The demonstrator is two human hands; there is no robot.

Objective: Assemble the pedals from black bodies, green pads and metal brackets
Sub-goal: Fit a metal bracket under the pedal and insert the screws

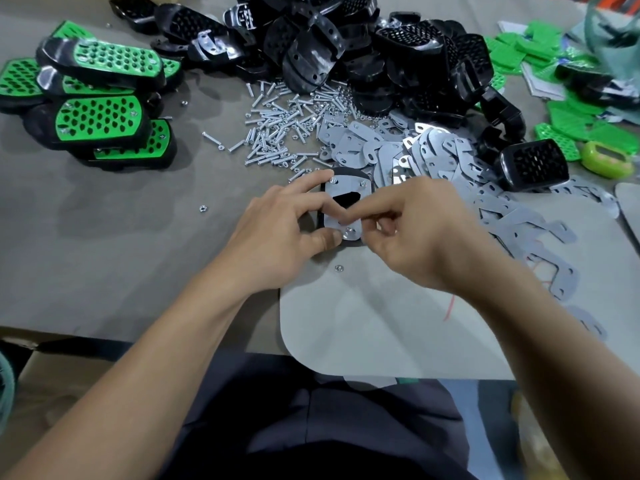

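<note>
A black pedal body lies face down in the middle of the table with a grey metal bracket [349,188] on its back, bolts showing at the far corners. My left hand [280,233] grips this pedal from the left, index finger along its far edge and thumb at the near edge. My right hand [412,226] comes in from the right, its fingertips pinching at a nut [349,232] on the bracket's near end. The pedal's green pad is hidden underneath.
Finished green-and-black pedals [100,98] are stacked at the far left. A heap of black bodies [346,46] fills the back, loose bolts [284,126] and brackets [415,150] in front of it, green pads [571,112] at the right. A loose nut [338,268] lies on a grey mat [381,334].
</note>
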